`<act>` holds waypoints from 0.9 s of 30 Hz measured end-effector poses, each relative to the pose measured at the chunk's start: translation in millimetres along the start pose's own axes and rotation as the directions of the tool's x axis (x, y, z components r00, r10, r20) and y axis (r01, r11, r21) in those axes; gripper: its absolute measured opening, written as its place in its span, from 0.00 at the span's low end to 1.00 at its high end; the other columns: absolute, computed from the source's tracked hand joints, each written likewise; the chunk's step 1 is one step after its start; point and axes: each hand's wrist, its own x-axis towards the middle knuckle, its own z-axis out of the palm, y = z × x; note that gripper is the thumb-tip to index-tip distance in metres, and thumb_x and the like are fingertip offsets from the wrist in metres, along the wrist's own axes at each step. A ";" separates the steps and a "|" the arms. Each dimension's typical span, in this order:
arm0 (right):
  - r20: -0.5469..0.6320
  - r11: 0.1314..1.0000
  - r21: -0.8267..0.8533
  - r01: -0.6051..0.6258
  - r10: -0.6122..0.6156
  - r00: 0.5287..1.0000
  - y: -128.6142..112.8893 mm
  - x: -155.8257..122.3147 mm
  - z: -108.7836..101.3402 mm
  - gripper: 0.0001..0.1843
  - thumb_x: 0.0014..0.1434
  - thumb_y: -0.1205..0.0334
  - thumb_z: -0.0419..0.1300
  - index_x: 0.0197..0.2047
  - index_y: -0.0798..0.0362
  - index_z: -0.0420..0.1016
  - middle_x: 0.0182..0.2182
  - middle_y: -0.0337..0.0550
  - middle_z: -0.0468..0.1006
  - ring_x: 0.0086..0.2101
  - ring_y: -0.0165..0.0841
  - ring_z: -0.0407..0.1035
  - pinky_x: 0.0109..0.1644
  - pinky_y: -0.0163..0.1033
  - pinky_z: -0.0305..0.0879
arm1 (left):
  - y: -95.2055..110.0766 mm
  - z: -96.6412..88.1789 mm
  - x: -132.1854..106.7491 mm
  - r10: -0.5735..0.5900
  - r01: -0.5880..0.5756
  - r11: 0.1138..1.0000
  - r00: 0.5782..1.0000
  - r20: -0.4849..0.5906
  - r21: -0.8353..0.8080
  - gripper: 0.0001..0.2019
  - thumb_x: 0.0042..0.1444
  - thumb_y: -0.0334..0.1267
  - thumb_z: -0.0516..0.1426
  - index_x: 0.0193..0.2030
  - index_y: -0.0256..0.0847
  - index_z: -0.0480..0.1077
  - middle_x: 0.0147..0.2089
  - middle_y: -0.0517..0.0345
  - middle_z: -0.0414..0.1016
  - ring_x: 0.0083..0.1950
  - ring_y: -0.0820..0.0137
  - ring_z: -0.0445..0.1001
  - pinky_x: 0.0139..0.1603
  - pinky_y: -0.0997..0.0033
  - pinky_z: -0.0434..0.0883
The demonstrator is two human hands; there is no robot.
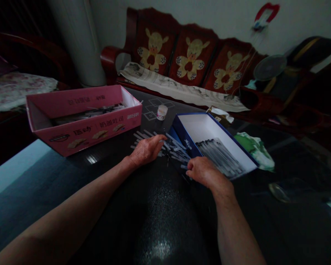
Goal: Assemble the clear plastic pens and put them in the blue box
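Observation:
A pile of thin, pale translucent tubes (179, 146) with some dark slender pieces lies on the dark glossy table (165, 206). My left hand (147, 151) is over the pile's left side, its fingers drawn together. What they hold, if anything, is too small to make out. At the pile's right edge, my right hand (205, 171) pinches what looks like a short pale tube, beside the near wall of a blue box (191, 141) with a white inside. Many slender, pen-like sticks (220, 156) lie side by side in that box.
At the left stands a pink printed carton (99, 132) holding more thin pieces. A small white tub (162, 112) is behind the pile. Right of the blue box lie a green-and-white plastic packet (255, 149) and a round clear object (281, 192). A wooden sofa (176, 55) stands beyond.

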 end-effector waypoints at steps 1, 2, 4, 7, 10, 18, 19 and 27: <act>-0.009 1.000 -0.007 0.010 -0.010 1.000 0.5 1.1 2.5 0.06 0.47 0.70 0.63 0.25 0.51 0.80 0.25 0.44 0.80 0.28 0.35 0.73 0.31 0.36 0.61 | 0.1 -0.2 0.1 -0.001 0.001 1.000 1.000 0.004 -0.004 0.12 0.65 0.36 0.47 0.52 0.37 0.64 0.41 0.54 0.76 0.34 0.74 0.74 0.38 0.73 0.72; -0.021 1.000 -0.012 0.020 -0.020 1.000 1.4 1.9 4.8 0.06 0.46 0.70 0.63 0.24 0.51 0.80 0.24 0.45 0.80 0.27 0.34 0.73 0.30 0.36 0.61 | 0.3 -0.4 0.3 -0.004 0.004 1.000 1.000 0.005 -0.005 0.12 0.65 0.36 0.47 0.52 0.37 0.64 0.41 0.54 0.76 0.34 0.74 0.74 0.38 0.73 0.72; -0.047 0.999 -0.013 0.045 -0.045 0.998 3.4 3.0 7.9 0.07 0.45 0.72 0.62 0.22 0.51 0.78 0.22 0.45 0.79 0.24 0.34 0.71 0.28 0.37 0.60 | 0.7 -0.7 0.6 -0.008 0.008 1.000 1.000 0.002 -0.007 0.12 0.65 0.35 0.47 0.52 0.37 0.64 0.40 0.54 0.76 0.33 0.74 0.73 0.37 0.73 0.72; -0.115 0.993 0.073 0.097 -0.088 0.989 4.6 2.6 6.3 0.09 0.44 0.72 0.60 0.19 0.50 0.76 0.19 0.43 0.77 0.21 0.33 0.69 0.25 0.37 0.59 | 1.7 -1.1 0.7 -0.001 0.001 1.000 1.000 -0.005 -0.014 0.12 0.65 0.35 0.48 0.52 0.36 0.65 0.38 0.55 0.76 0.30 0.74 0.73 0.34 0.74 0.71; -0.236 0.917 0.358 0.177 -0.095 0.967 0.2 1.3 -1.5 0.05 0.45 0.68 0.59 0.24 0.51 0.75 0.20 0.40 0.77 0.21 0.32 0.70 0.24 0.36 0.60 | 2.3 -0.9 0.2 -0.004 0.003 1.000 1.000 -0.012 -0.010 0.14 0.64 0.35 0.49 0.55 0.35 0.63 0.33 0.57 0.75 0.26 0.75 0.71 0.29 0.76 0.69; -0.163 0.271 0.950 0.158 -0.002 0.987 -17.1 12.9 0.1 0.07 0.43 0.63 0.62 0.27 0.53 0.68 0.32 0.43 0.81 0.26 0.29 0.73 0.24 0.31 0.65 | 2.1 1.2 -0.8 0.057 -0.056 0.998 0.997 0.051 -0.025 0.11 0.64 0.36 0.49 0.49 0.34 0.67 0.32 0.56 0.76 0.29 0.74 0.74 0.30 0.76 0.70; -0.168 0.234 0.958 0.164 -0.004 0.986 -17.0 15.7 3.6 0.08 0.44 0.62 0.63 0.28 0.54 0.69 0.31 0.42 0.81 0.25 0.28 0.72 0.24 0.31 0.65 | 2.4 1.3 -0.8 0.064 -0.062 0.998 0.997 0.051 -0.026 0.11 0.64 0.36 0.50 0.49 0.34 0.67 0.33 0.55 0.76 0.29 0.74 0.75 0.31 0.76 0.70; -0.315 0.322 0.907 0.272 0.089 0.945 -20.2 30.4 26.1 0.18 0.51 0.52 0.63 0.42 0.53 0.79 0.28 0.40 0.79 0.27 0.27 0.70 0.30 0.33 0.70 | 3.3 3.2 -2.1 0.125 -0.121 0.991 0.990 0.061 -0.062 0.11 0.64 0.37 0.50 0.48 0.35 0.68 0.35 0.54 0.77 0.32 0.73 0.76 0.33 0.76 0.71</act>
